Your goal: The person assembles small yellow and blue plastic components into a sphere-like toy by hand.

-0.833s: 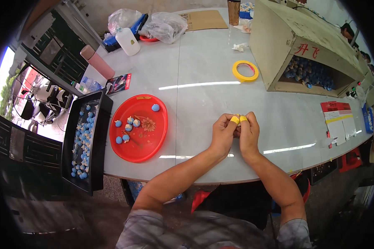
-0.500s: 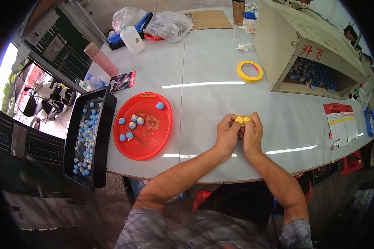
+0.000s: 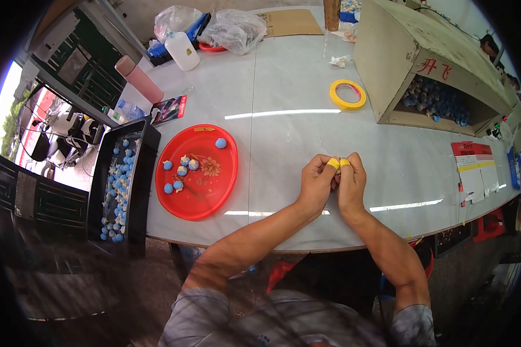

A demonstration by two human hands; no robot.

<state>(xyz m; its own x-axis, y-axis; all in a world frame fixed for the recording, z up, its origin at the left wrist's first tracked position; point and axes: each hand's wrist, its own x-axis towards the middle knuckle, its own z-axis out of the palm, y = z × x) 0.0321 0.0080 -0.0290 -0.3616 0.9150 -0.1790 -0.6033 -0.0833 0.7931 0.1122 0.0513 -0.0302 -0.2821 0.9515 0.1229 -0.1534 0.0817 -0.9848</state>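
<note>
My left hand [image 3: 316, 184] and my right hand [image 3: 351, 184] meet over the grey tabletop, right of the middle. Yellow tape is wrapped round both thumbs, which press side by side. The fingers of both hands are curled in and closed, and whatever lies between them is hidden. To the left stands a red plastic plate [image 3: 205, 203] with several small blue-and-white balls, one blue ball [image 3: 220, 143] apart near its upper right rim. Beyond my hands lies a roll of yellow tape [image 3: 333, 97].
A black tray [image 3: 143, 173] holding many blue-and-white balls is at the left edge. A beige box [image 3: 382, 69] full of blue pieces stands at the back right, with papers [image 3: 474, 172] before it. A pink flask [image 3: 139, 80], white bottle [image 3: 182, 52] and plastic bags [image 3: 237, 33] stand farther back.
The whole view has shifted slightly, with the table's things a little higher and further left. My hands stay together in nearly the same pose, thumbs still side by side.
</note>
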